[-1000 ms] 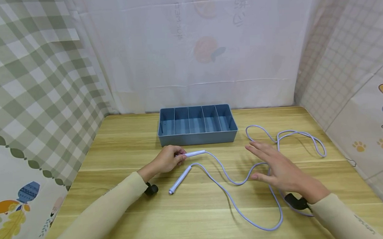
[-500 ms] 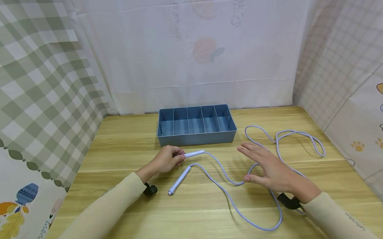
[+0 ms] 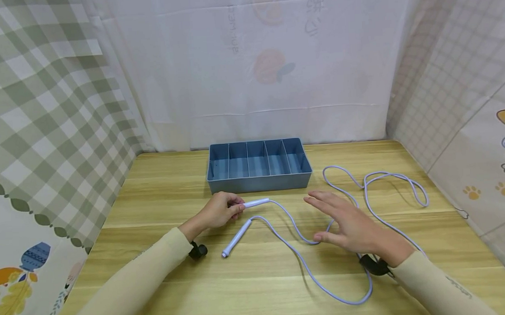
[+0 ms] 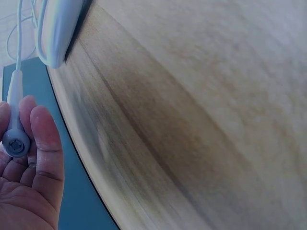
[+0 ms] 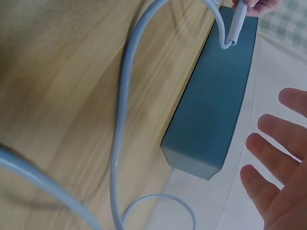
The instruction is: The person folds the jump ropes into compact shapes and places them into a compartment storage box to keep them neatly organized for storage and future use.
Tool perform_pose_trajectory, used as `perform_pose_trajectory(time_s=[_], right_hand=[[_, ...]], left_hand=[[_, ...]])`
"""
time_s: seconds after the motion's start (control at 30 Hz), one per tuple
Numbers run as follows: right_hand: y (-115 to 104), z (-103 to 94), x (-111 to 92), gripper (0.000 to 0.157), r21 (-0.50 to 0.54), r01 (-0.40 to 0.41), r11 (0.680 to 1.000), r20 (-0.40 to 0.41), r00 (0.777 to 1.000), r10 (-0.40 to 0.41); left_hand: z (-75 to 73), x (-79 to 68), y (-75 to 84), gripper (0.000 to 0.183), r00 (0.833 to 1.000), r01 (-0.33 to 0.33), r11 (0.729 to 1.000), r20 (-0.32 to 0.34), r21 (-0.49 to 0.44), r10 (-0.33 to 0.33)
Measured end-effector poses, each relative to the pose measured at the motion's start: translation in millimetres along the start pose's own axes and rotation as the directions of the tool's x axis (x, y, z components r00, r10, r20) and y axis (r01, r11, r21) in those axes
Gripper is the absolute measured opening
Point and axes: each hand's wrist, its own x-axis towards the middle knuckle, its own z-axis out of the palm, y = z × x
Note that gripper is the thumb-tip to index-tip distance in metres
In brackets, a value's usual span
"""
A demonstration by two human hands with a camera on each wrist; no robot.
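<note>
A pale lilac jump rope [image 3: 301, 258] lies in loose curves on the wooden table. My left hand [image 3: 222, 209] pinches one of its handles [image 3: 256, 203] near the end, just in front of the blue box. The left wrist view shows that handle's round end [image 4: 16, 144] between thumb and fingers. The second handle [image 3: 237, 238] rests on the table, slanting toward the front left. Over the cord to the right hovers my right hand [image 3: 351, 222], fingers spread and holding nothing; in the right wrist view its fingertips [image 5: 259, 143] are apart from the cord.
A blue-grey box [image 3: 259, 182] with several compartments stands at the back middle of the table [image 3: 160, 180]. More of the cord loops across the right side of the table. Fabric curtains [image 3: 249, 82] hang behind and along both sides.
My right hand has moved left over the cord, toward the handles, with its fingers still spread. The left hand keeps its pinch on the handle, nearly unmoved.
</note>
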Motion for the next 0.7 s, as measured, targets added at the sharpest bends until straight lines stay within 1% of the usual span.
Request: perform_pose_trajectory(time_s=[0.3,0.47,0.7], right_hand=[[-7.4,-0.9,8.3,0.088,-0.002,0.021,1.0,-0.002,1.0,-0.021],[-10.2,0.4,13.2,0.086,0.003,0.029,1.0,-0.014,0.999,-0.029],[-15.1,6.5,22.1,0.079,0.029,0.067,0.997,-0.046,0.997,-0.065]], left_hand=[[-0.4,-0.5,0.7,0.017,1.0,-0.009,1.0,-0.002,0.001,0.009],[-0.5,-0.9,2.9,0.017,1.0,0.002,1.0,-0.002,0.002,-0.002],[-1.0,-2.9,4.4,0.014,1.0,0.026,1.0,-0.005,0.004,-0.026]])
